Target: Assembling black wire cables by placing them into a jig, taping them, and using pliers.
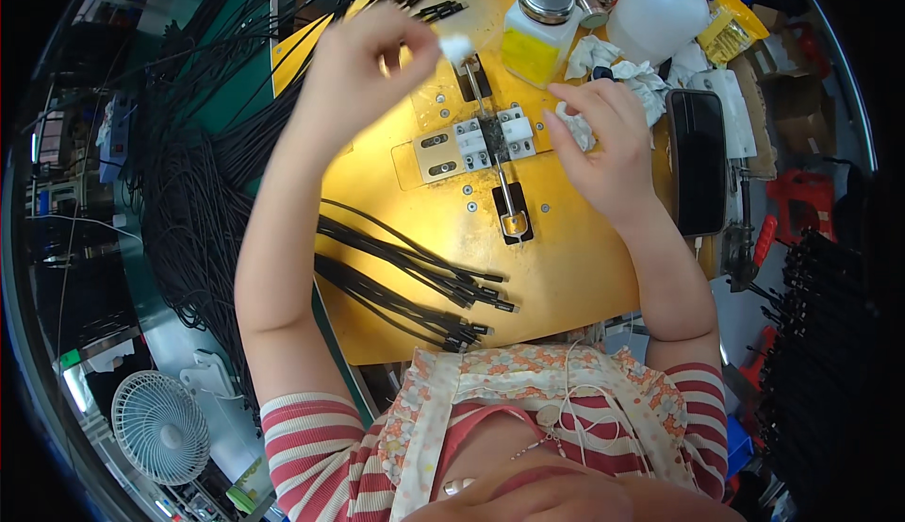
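Observation:
My left hand point(372, 65) is raised over the far left of the yellow board point(415, 267), its fingers curled and slightly blurred. A small white wad point(456, 49) shows at its fingertips, beside the far end of a metal fixture. That fixture point(492, 135) has white blocks at its middle and a thin rod running through it. To its right, my right hand point(608, 145) is bent around a crumpled white tissue point(577, 128), which shows between thumb and forefinger. Black cables point(443, 281) lie in two bundles on the near part of the board, their plug ends pointing right.
Beyond my right hand stand a square bottle point(539, 36) with yellow liquid and a metal cap, a white plastic bottle point(660, 13) and crumpled tissues point(641, 83). A dark phone point(698, 159) lies at the right edge. Many black cables point(193, 211) heap at left, above a white fan point(160, 428).

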